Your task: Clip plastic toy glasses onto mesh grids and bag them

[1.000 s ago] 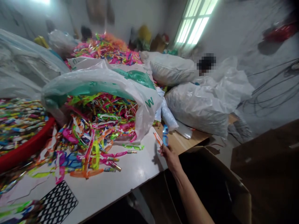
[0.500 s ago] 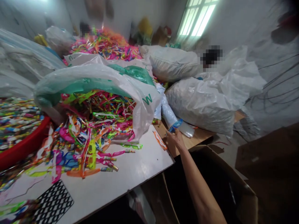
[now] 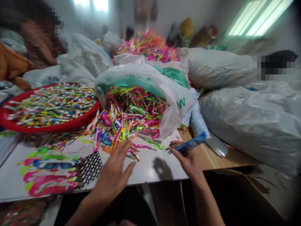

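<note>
My right hand [image 3: 188,163] is closed on a pair of blue toy glasses [image 3: 194,141], raised above the right part of the white table. A small tube-like end sticks out by the fingertips, too blurred to name. My left hand [image 3: 115,172] hangs over the table's front edge with its fingers apart and nothing in it. Just beyond it, colourful toy glasses [image 3: 122,133] spill from a white plastic sack [image 3: 174,116]. To its left lies a stack of toy glasses [image 3: 51,174], beside a black and white patterned card [image 3: 91,166].
A red basin [image 3: 54,127] full of small colourful tubes stands at the left. Large stuffed white sacks [image 3: 244,125] and a clear plastic roll [image 3: 202,125] fill the right side. A wooden board [image 3: 223,157] adjoins the white table [image 3: 150,171]. A person [image 3: 39,47] is at the far left.
The view has swung left. My right hand has brought the blue toy glasses from over the wooden board back toward the white table, and my left hand has come into view.
</note>
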`<state>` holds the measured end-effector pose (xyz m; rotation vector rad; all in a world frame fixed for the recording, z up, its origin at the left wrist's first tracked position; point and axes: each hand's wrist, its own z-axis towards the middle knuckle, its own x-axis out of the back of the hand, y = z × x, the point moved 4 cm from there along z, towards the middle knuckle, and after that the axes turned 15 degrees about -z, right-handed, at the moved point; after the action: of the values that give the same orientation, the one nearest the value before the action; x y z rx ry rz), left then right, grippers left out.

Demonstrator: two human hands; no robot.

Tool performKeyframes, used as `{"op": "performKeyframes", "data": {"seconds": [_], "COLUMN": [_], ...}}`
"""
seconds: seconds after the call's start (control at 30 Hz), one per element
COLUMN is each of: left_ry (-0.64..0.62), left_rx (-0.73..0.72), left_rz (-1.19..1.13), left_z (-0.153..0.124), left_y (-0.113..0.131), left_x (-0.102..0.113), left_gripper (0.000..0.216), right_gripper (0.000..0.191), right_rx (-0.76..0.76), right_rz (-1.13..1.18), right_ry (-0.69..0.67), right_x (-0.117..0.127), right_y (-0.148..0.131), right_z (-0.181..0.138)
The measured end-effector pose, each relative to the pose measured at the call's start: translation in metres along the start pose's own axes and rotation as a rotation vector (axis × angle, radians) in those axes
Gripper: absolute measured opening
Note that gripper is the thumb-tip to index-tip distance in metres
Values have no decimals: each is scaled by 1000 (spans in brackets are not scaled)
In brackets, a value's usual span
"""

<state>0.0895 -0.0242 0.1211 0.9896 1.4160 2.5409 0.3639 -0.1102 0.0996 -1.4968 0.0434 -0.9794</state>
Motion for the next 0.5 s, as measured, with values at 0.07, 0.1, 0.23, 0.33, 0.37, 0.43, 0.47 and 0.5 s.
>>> {"op": "performKeyframes", "data": {"seconds": [0.07, 0.1, 0.23, 0.33, 0.37, 0.43, 0.47, 0.5], "left_ry": [-160, -247, -341, -230, -206, -173, -166, -167], "left_rx": [81, 120, 238, 392, 439, 512, 537, 556], "left_rz": [-131, -220, -472, -510, -533, -624, -680, -733], "left_z": [10, 11, 1, -14, -19, -26, -28, -30], "left_y": [-11, -14, -20, -32, -36, -45, -48, -50], "left_x": [-32, -45, -54, -44, -43, -44, -45, -47], "left_gripper": [57, 61, 63, 55, 54, 47, 43, 38], "right_gripper": [19, 15, 11, 12, 12, 10, 9, 9], "right_rx": [115, 162, 208, 194, 195, 201, 203, 201], "right_rz": [110, 151, 214, 212, 210, 207, 206, 208], "right_ry": [-183, -257, -415, -502, -493, -371, -278, -192], "right_x": [-37, -53, -93, -103, -103, -97, -92, -89], "right_y": [-33, -45, -60, -59, -59, -60, -61, -62], "right_z": [-21, -30, -47, -48, -46, -41, -38, -36]}}
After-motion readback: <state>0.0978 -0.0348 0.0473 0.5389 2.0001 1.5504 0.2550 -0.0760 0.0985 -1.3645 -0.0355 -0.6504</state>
